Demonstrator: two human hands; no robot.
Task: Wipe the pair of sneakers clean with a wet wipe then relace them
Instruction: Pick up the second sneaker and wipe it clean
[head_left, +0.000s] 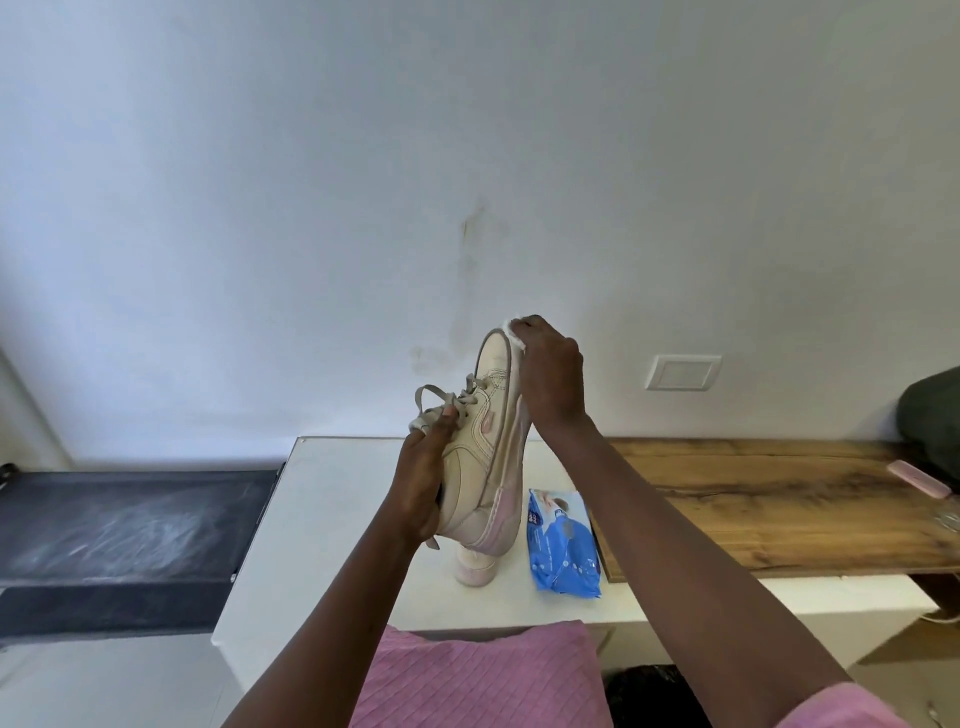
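A cream sneaker (480, 441) with pink trim and grey laces is held up in the air, toe pointing up and sole facing right. My left hand (421, 486) grips it around the heel and ankle opening. My right hand (550, 374) presses a white wet wipe (511, 332) against the sole edge near the toe. The second sneaker (475, 566) stands on the white table (322, 519) below, mostly hidden by the held shoe. A blue pack of wet wipes (563, 545) lies on the table just right of it.
A wooden bench top (753, 493) extends to the right with a pink flat object (919, 479) and a dark bag (935, 415) on it. A dark grey surface (130, 519) lies to the left. A pink ribbed cloth (478, 675) covers my lap. The white wall carries a socket plate (683, 372).
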